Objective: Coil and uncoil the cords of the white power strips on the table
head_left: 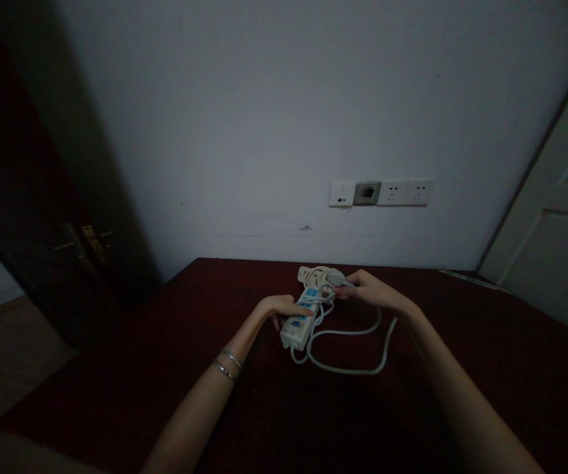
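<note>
A white power strip (296, 331) with blue socket faces lies at a slant on the dark red table. My left hand (282, 307) grips it from the left side, fingers over its top. Just beyond it sits a second, cream-coloured power strip (303, 272) with its cord wound about it. My right hand (370, 289) pinches a white plug (335, 276) at its cord end, close above the wound bundle; whether the plug touches the bundle I cannot tell. A loose white cord (347, 371) loops across the table below my right hand, part of it hidden behind that hand.
The dark red table (205, 276) reaches the pale wall (244, 131). Wall sockets (405, 193) and a grey switch plate (366, 193) are set above its back edge. A dark door (31, 197) stands open at left, a light door (560, 230) at right. A thin flat strip (471, 280) lies at the back right.
</note>
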### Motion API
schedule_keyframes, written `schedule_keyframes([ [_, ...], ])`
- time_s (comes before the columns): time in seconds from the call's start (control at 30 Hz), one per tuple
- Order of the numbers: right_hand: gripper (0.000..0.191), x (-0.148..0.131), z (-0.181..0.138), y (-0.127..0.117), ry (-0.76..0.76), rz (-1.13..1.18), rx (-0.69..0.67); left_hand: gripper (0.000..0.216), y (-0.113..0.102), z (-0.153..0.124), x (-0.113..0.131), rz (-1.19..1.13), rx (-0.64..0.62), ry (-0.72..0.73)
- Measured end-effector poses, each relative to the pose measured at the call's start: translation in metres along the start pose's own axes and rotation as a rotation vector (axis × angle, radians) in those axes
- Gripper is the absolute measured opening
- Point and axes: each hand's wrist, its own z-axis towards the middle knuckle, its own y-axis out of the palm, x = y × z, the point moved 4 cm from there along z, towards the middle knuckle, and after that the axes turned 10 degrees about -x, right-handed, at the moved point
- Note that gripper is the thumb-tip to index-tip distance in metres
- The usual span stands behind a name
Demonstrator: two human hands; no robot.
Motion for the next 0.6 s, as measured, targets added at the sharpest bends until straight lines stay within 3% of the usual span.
schedule_keyframes([
  [0.47,0.040,-0.013,-0.010,0.003,-0.017,-0.051,-0.137,0.049,0.012,-0.016,0.004,0.168,-0.156,-0.183],
  [0.53,0.039,-0.013,-0.012,0.003,-0.016,-0.052,-0.168,0.044,0.009,-0.024,0.011,0.230,-0.073,-0.129],
  [0.6,0.038,-0.013,-0.013,0.004,-0.010,-0.060,-0.185,0.045,0.002,-0.035,0.024,0.334,0.116,0.040],
])
